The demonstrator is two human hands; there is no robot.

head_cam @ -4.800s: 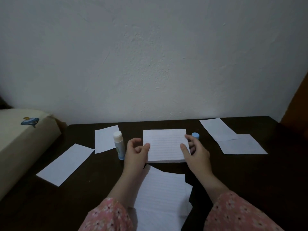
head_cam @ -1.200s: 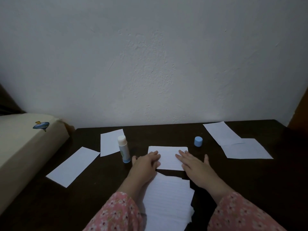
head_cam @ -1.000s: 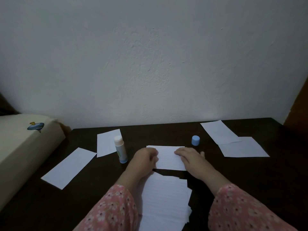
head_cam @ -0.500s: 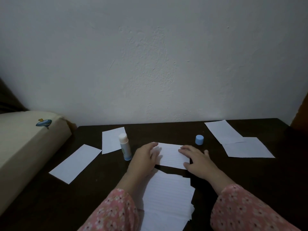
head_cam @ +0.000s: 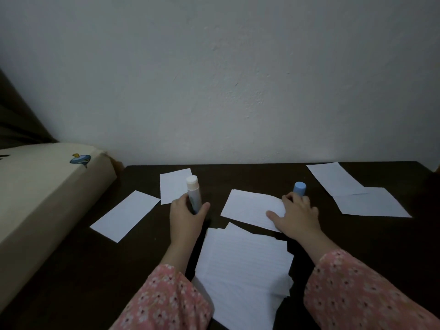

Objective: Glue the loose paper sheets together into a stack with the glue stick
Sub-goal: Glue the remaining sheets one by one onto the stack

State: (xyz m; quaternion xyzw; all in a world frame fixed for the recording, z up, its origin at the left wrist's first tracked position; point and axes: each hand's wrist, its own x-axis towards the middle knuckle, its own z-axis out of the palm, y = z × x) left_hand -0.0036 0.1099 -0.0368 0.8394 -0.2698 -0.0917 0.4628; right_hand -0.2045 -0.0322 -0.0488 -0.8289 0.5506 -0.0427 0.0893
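dark tabletop [head_cam: 357, 246], slick-looking, so paper prob slides on it w/ any sideways push.

big pile [head_cam: 242, 270] of lined sheets near the front edge, between the forearms, edges fanned and not squared. light, floppy, creases easily; best pinned flat w/ a palm or lifted by a corner or edge, not dragged.

loose sheets elsewhere: two overlapping at far right [head_cam: 357, 194], one far left [head_cam: 126, 214], one behind the glue [head_cam: 173, 184]. all flat, well apart from the pile.

work sheet [head_cam: 250, 207] at centre, just beyond the pile, slightly skewed. thin, limp; judged to need holding down while glue goes on, else likely to drag or wrinkle w/ the stick.

glue stick [head_cam: 194, 196] upright on the tabletop, left of the work sheet, uncapped, pale tip up. light, rigid, smooth plastic barrel; grip low round the barrel, away from the tacky tip.

cap [head_cam: 299, 188] blue, standing just beyond the right hand's fingers. small, prob rolls if knocked over.

hands: left hand [head_cam: 187, 216] curled round the lower barrel of the glue stick, thumb one side, fingers the other. right hand [head_cam: 295, 214] spread flat, fingers straight, pressing the right end of the work sheet, holding nothing; touching the cap or not, can't tell.
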